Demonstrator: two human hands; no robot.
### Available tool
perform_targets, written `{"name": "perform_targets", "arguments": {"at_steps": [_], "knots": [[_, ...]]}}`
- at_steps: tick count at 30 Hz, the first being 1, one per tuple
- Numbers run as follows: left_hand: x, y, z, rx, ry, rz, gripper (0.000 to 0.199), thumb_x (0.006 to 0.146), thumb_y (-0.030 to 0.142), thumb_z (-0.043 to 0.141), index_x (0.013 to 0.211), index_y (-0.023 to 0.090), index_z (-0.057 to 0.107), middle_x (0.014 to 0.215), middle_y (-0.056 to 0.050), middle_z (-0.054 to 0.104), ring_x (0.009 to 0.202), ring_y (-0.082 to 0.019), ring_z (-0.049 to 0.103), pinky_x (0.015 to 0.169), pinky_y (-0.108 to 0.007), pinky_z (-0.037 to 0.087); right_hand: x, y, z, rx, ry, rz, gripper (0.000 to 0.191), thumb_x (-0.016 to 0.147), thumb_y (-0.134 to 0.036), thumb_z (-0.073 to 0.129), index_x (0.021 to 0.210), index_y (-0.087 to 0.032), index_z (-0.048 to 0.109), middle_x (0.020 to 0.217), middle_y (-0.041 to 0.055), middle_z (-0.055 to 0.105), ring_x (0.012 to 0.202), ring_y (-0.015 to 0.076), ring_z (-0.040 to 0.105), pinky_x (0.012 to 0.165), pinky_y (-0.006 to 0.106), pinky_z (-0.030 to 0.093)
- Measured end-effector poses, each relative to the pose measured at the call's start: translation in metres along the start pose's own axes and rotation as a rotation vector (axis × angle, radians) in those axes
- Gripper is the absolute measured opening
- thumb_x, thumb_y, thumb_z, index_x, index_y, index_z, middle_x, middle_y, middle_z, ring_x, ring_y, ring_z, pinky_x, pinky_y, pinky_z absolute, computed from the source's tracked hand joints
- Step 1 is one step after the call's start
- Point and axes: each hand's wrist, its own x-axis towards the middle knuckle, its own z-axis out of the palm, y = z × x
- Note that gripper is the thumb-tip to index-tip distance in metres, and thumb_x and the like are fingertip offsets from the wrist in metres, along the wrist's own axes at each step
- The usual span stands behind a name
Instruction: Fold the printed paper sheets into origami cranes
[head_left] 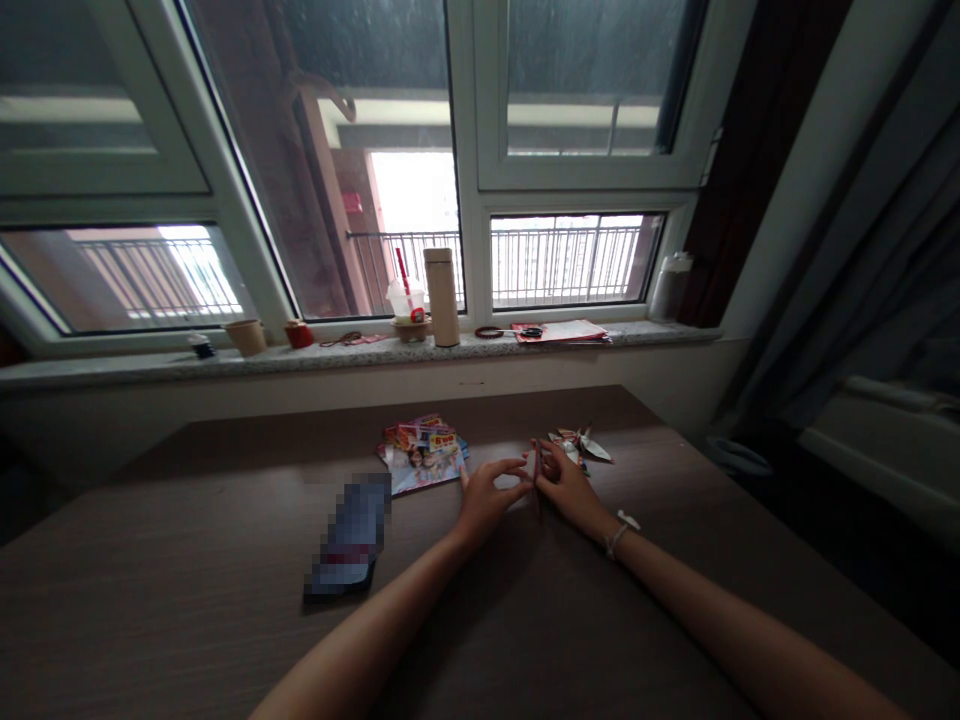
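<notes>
"Between my two hands, low over the brown table (187, 550), is a thin reddish piece of paper (537, 470), standing upright and seen edge-on."

"Which hand has it?"

"My right hand (571, 490) pinches it between thumb and fingers. My left hand (486, 502) comes in from the other side, thumb and forefinger curved toward it; I can't tell whether those tips press the paper or stop just beside it."

"Anything on your wrists?"

"A pale bracelet (616, 538) on the right one."

"And round about?"

"Just beyond my right fingers lie some folded paper figures (594, 446), pointed like cranes. Past my left hand is a fanned pile of colourful printed leaflets (421, 465), and nearer me, left of that forearm, a dark phone (346, 540) with its screen blurred out."

"Farther off?"

"Along the stone windowsill (360, 354) stand a brown paper cup (246, 338), a clear cup (405, 298) with a red straw (402, 264), a tall tan flask (442, 300) and, at the right end, a pale bottle (670, 288). Behind them, through the window (466, 150), a railing (570, 262) shows."
</notes>
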Motion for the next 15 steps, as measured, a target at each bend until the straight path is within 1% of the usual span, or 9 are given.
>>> {"name": "perform_targets", "arguments": {"at_steps": [1,3,5,6,9,11,13,15], "knots": [[0.000,-0.001,0.000,0.032,0.002,-0.004,0.033,0.077,0.033,0.075,0.110,0.028,0.073,0.109,-0.005,0.075,0.114,-0.027,0.062,0.113,-0.050,0.031,0.000,0.000,-0.001,-0.007,0.004,0.007,0.055,0.073,-0.024,0.061,0.127,-0.022,0.052,0.120,0.0096,0.068,0.108,0.0213,0.067,0.096,0.037,0.054],[0.000,-0.002,-0.001,0.114,0.005,-0.013,0.033,0.079,0.036,0.073,0.111,0.029,0.072,0.116,-0.004,0.073,0.118,-0.027,0.059,0.118,-0.057,0.018,0.001,-0.003,-0.005,-0.057,0.009,0.028,0.048,0.074,-0.026,0.062,0.121,-0.021,0.058,0.115,0.0089,0.070,0.100,0.0213,0.070,0.089,0.036,0.056],[0.000,-0.003,-0.001,0.192,-0.002,-0.026,0.035,0.080,0.038,0.072,0.115,0.030,0.070,0.121,-0.004,0.070,0.122,-0.028,0.057,0.118,-0.063,0.005,0.001,-0.006,-0.009,-0.178,0.014,0.033,0.034,0.075,-0.027,0.061,0.108,-0.019,0.067,0.108,0.0085,0.073,0.088,0.0210,0.071,0.082,0.035,0.057],[0.000,-0.004,-0.001,0.218,-0.014,-0.034,0.038,0.081,0.040,0.071,0.117,0.031,0.068,0.122,-0.004,0.070,0.123,-0.028,0.056,0.117,-0.065,0.000,0.001,-0.008,-0.011,-0.240,0.036,0.034,0.031,0.074,-0.026,0.061,0.104,-0.018,0.069,0.102,0.0081,0.074,0.083,0.0210,0.070,0.079,0.035,0.056],[0.000,-0.005,-0.001,0.252,-0.075,-0.052,0.048,0.081,0.043,0.071,0.127,0.032,0.062,0.130,-0.005,0.065,0.128,-0.030,0.052,0.115,-0.068,-0.006,0.001,-0.012,-0.014,-0.320,0.056,0.030,0.030,0.075,-0.030,0.062,0.099,-0.017,0.072,0.087,0.0072,0.075,0.081,0.0217,0.069,0.078,0.034,0.053],[-0.001,-0.004,-0.001,0.267,-0.123,-0.054,0.056,0.079,0.041,0.074,0.131,0.032,0.058,0.135,-0.005,0.062,0.131,-0.031,0.050,0.113,-0.069,-0.009,0.001,-0.013,-0.015,-0.329,0.046,0.029,0.031,0.076,-0.035,0.062,0.097,-0.016,0.073,0.084,0.0070,0.074,0.080,0.0220,0.068,0.079,0.034,0.051],[-0.001,-0.003,-0.002,0.289,-0.142,-0.047,0.060,0.077,0.036,0.076,0.134,0.033,0.055,0.134,-0.005,0.062,0.131,-0.031,0.050,0.112,-0.070,-0.011,0.002,-0.012,-0.015,-0.312,0.036,0.038,0.032,0.075,-0.038,0.063,0.095,-0.015,0.074,0.083,0.0072,0.074,0.080,0.0221,0.068,0.079,0.034,0.050],[-0.001,-0.002,-0.003,0.314,-0.128,-0.031,0.061,0.078,0.032,0.075,0.135,0.033,0.053,0.129,-0.005,0.065,0.128,-0.030,0.052,0.112,-0.070,-0.011,0.003,-0.010,-0.014,-0.282,0.034,0.059,0.034,0.073,-0.038,0.064,0.095,-0.014,0.073,0.080,0.0070,0.073,0.079,0.0222,0.068,0.078,0.033,0.051]]}}
